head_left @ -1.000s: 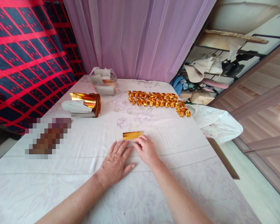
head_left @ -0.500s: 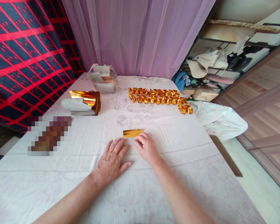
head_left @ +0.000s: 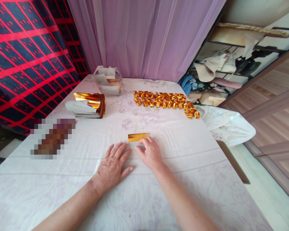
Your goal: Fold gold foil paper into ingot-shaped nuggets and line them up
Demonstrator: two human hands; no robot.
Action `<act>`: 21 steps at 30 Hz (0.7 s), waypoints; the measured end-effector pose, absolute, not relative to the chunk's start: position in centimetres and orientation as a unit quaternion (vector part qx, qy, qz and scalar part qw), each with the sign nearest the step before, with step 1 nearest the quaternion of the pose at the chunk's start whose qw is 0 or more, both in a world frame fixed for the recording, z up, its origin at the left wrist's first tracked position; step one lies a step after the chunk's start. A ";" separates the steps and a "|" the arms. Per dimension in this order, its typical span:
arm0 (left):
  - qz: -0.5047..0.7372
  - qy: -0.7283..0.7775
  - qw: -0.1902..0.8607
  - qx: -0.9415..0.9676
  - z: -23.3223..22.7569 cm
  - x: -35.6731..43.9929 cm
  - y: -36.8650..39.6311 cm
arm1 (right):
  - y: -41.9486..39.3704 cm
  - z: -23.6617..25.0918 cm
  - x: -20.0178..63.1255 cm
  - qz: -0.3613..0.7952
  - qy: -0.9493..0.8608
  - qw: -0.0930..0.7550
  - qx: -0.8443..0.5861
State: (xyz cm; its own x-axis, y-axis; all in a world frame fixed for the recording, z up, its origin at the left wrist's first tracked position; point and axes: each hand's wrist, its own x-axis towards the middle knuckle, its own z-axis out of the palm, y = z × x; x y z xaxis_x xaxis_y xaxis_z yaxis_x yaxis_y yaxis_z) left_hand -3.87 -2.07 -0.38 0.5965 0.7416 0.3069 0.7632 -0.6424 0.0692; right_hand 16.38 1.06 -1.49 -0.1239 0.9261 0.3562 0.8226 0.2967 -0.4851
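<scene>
A sheet of gold foil paper point(head_left: 137, 137) lies flat on the white tablecloth point(head_left: 62, 183), showing as a narrow gold strip with its white side folded toward me. My right hand point(head_left: 151, 154) rests at the strip's right end, fingertips curled onto its near edge. My left hand point(head_left: 112, 167) lies flat, palm down and fingers spread, just left of and below the strip; it holds nothing.
Several folded gold foil pieces point(head_left: 164, 100) lie in rows at the far right. A stack of foil sheets point(head_left: 86, 108) sits at the far left, a clear bag of sheets point(head_left: 108, 84) behind it. A white plastic bag point(head_left: 227, 125) hangs off the right table edge.
My left hand has slid a little back toward me, away from the strip. My right hand's fingers have shifted slightly along the strip's edge. The strip stays in place.
</scene>
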 end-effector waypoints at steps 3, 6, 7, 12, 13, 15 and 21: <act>-0.151 -0.415 0.047 -0.896 -0.4 -3.9 -2.0 | 0.8 -1.4 15.2 0.049 -0.730 0.275 -0.623; -0.151 -0.414 0.051 -0.896 -0.4 -3.9 -2.0 | 0.8 -1.6 14.9 0.054 -0.726 0.275 -0.629; -0.152 -0.415 0.050 -0.896 -0.4 -3.9 -2.0 | 0.8 -1.7 15.1 0.060 -0.728 0.279 -0.623; -0.156 -0.429 0.032 -0.889 -0.3 -3.8 -2.1 | 0.9 -2.1 16.1 0.092 -0.733 0.318 -0.595; -0.157 -0.431 0.029 -0.888 -0.3 -3.8 -2.1 | 0.9 -2.1 16.2 0.099 -0.732 0.324 -0.591; -0.157 -0.434 0.027 -0.887 -0.3 -3.8 -2.2 | 0.8 -2.0 16.4 0.108 -0.732 0.332 -0.586; -0.155 -0.430 0.031 -0.889 -0.3 -3.8 -2.1 | 0.6 -1.7 18.2 0.083 -0.729 0.316 -0.601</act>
